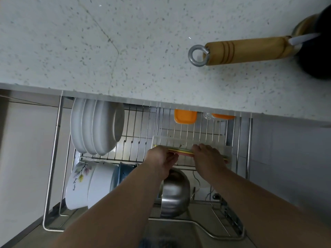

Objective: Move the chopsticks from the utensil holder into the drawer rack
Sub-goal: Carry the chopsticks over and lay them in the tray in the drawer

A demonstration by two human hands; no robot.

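1. Both hands are holding the chopsticks as one flat bundle, lying crosswise over the pulled-out rack, just below the tabletop front edge.
2. Left hand is pinching the bundle's left end, fingers curled shut around it; right hand is lying palm-down over the right part, fingers folded on the sticks. Tips are poking out past each hand.
3. Bundle is sitting over/in a clear tray at the rack's back-right area. Can't tell if sticks are touching the tray floor yet – hands are hiding it.
4. Step in hand, I'd judge: setting them down. Task looks nearly done; the holder isn't in view.
5. To do it well: keep the bundle level & parallel to the tray's long side, so both ends are clearing the tray walls.
6. Lower both ends together; a tilted bundle will likely fan out, sticks being thin & slick.
7. Ease the right hand off first while the left is steadying, then let go the left – less chance of rolling.
8. Watch the wire gaps: a stray stick could slip through toward the steel bowl at the rack's front.
9. Plates at back-left and bowls at front-left are well apart from the hands, so no bump risk there.
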